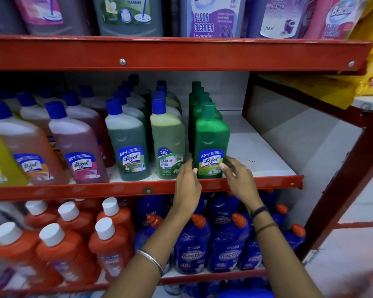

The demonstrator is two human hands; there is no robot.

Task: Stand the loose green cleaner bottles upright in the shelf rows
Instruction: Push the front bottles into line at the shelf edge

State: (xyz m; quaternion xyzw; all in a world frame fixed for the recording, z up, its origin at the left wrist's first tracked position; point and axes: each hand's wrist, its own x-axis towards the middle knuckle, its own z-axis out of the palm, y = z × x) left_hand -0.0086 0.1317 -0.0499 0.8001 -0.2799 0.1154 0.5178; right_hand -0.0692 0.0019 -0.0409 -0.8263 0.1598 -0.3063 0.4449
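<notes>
A bright green cleaner bottle with a green cap stands upright at the front of the middle shelf, heading a row of several more green bottles behind it. My left hand touches its lower left side with the fingertips. My right hand touches its lower right side by the label. Both hands rest lightly against the bottle, fingers partly spread, rather than wrapped around it.
Left of it stand rows of blue-capped bottles: pale green, dark green, pink and orange. White shelf surface lies bare to the right. Orange bottles and blue bottles fill the shelf below. A red rail runs overhead.
</notes>
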